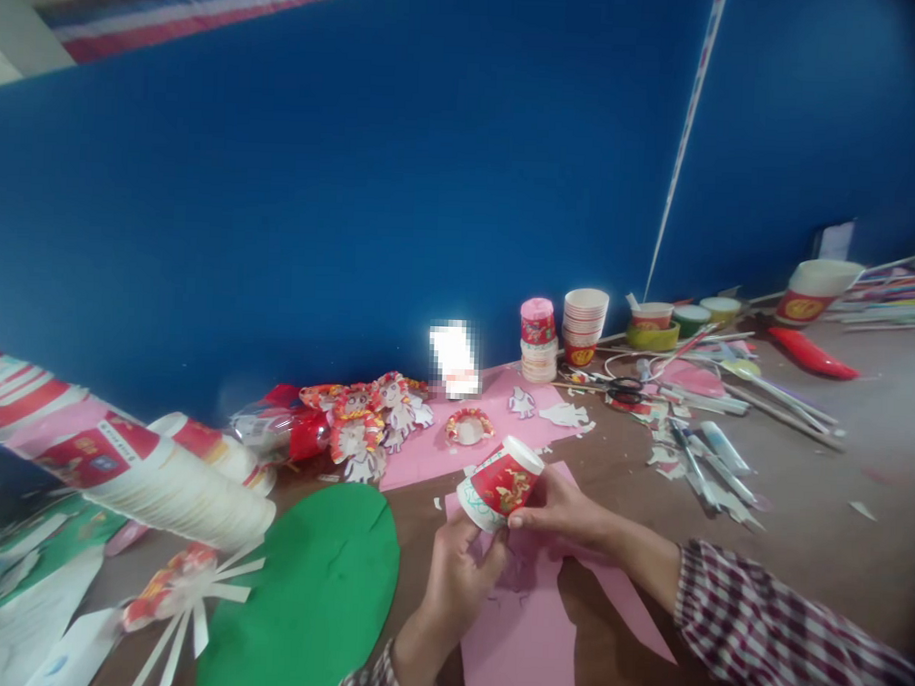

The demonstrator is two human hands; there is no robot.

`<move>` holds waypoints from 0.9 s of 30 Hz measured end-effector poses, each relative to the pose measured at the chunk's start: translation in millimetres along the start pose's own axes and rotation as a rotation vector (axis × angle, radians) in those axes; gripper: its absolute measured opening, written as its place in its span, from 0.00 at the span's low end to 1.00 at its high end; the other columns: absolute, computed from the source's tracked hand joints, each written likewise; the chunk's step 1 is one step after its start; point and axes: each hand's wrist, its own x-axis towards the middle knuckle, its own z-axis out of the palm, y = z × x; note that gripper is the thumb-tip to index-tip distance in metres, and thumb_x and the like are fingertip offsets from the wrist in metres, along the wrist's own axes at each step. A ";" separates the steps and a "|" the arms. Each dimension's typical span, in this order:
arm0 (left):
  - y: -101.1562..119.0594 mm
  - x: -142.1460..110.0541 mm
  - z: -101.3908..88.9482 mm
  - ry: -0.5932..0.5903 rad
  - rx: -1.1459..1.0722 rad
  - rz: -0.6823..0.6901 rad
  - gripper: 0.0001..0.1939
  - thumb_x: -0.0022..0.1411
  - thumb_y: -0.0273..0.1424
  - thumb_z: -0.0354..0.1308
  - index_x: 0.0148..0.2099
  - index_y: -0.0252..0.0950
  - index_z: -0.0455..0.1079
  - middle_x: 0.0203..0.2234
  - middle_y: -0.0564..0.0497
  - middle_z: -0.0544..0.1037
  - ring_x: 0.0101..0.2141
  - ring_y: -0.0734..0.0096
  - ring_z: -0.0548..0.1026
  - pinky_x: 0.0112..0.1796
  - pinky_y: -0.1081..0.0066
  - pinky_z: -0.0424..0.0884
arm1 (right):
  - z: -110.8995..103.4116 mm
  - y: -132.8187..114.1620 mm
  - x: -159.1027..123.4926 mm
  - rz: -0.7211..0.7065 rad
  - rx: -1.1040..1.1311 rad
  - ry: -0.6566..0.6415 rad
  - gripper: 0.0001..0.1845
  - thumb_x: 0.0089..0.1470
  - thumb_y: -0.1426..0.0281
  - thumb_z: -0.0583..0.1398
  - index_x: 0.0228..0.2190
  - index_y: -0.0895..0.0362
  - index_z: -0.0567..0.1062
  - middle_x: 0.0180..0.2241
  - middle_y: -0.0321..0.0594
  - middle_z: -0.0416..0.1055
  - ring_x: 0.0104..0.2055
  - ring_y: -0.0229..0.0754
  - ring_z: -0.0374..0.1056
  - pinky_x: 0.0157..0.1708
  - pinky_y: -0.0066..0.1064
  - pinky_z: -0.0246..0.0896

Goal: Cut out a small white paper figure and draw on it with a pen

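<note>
Paper this thin dents under pressure, so hold the red-and-white tapered paper cup (507,482) with light, opposed fingertips, and turn it by its stiffer rim rather than squeezing the wall. Your left hand (455,573) is partly curled, thumb and forefinger at the cup's lower, green-marked end; your right hand (564,509) is half closed, thumb at the near side and the other fingers mostly hidden behind the wall. Between them, the cup sits above the near pink paper sheet (520,645), right of the large green rounded sheet (306,578) and nearer than the red-and-yellow decorated ring (470,427). It lies tilted: its long axis slants from near left to far right, wider end low and left, narrower white end high and right. You cannot see inside it from here.
</note>
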 end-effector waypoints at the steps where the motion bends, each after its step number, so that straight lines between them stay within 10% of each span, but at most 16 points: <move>1: -0.4 -0.3 0.1 -0.009 0.008 -0.003 0.15 0.57 0.25 0.55 0.47 0.35 0.74 0.39 0.47 0.79 0.40 0.62 0.76 0.44 0.67 0.70 | 0.2 0.5 -0.4 0.003 0.001 -0.012 0.31 0.37 0.65 0.72 0.43 0.59 0.69 0.38 0.42 0.73 0.41 0.43 0.70 0.40 0.33 0.64; 27: 4.2 -1.1 -4.2 -0.041 0.072 0.094 0.17 0.55 0.23 0.52 0.46 0.35 0.73 0.40 0.45 0.77 0.43 0.62 0.74 0.46 0.66 0.69 | 2.3 -1.6 -1.9 0.021 -0.147 -0.063 0.24 0.44 0.63 0.69 0.42 0.60 0.73 0.42 0.45 0.74 0.44 0.45 0.70 0.48 0.38 0.64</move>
